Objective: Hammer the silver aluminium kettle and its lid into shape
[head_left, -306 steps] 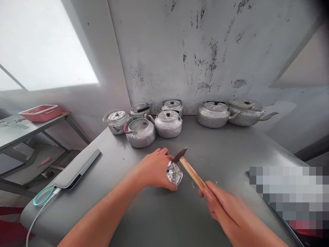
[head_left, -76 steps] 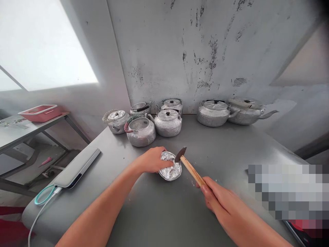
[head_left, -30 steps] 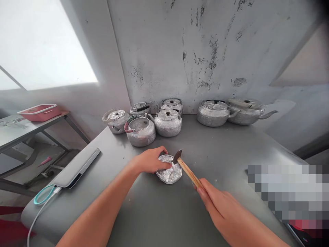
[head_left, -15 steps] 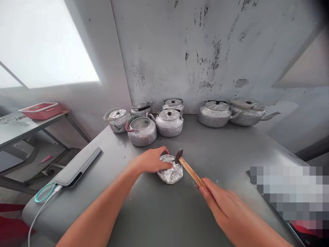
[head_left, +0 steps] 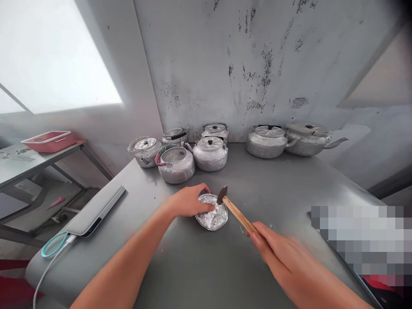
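Left hand [head_left: 189, 201] is closed on the left rim of the lid [head_left: 213, 218], thumb laid over it; the hammer [head_left: 238, 214] is gripped by its handle in the right hand [head_left: 272, 243]. The lid is held on or just above the table [head_left: 206, 268], forward and left of the right hand; the left is nearer, in contact. The hammer's long axis is slanted forward and left, its head at the lid's far right edge; whether the rim is touched cannot be told. Counted: 1 lid, 1 hammer, 7 kettles [head_left: 210, 156] behind, 1 white case [head_left: 93, 210], 1 pink basket [head_left: 53, 145].
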A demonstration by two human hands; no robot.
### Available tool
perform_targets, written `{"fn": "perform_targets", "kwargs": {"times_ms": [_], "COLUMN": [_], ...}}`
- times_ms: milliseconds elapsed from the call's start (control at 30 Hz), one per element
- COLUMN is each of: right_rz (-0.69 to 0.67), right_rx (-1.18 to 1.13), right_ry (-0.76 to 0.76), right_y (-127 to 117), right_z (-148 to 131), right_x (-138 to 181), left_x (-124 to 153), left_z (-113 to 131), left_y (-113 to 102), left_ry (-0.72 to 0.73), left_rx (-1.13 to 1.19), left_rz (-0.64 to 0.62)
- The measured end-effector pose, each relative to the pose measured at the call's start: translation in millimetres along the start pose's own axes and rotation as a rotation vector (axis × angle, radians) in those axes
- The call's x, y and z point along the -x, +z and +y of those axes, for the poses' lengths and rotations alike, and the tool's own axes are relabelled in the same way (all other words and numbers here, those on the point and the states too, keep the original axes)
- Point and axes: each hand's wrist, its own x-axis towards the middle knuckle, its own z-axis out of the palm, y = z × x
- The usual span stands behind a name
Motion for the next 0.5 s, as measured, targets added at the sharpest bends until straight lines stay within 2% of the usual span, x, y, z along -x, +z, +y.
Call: {"fn": "perform_targets", "kwargs": {"times_ms": [500], "right_rz": [-0.008], "right_rx": [0.076], "right_ry": [-0.017], "right_y": [-7], "right_z": [-12], "right_x": [-2], "left_x": [0], "left_z": [1], "left_y": [0], "left_ry": [0.007], "left_rx": [-0.019], "left_rz": [0.012]}}
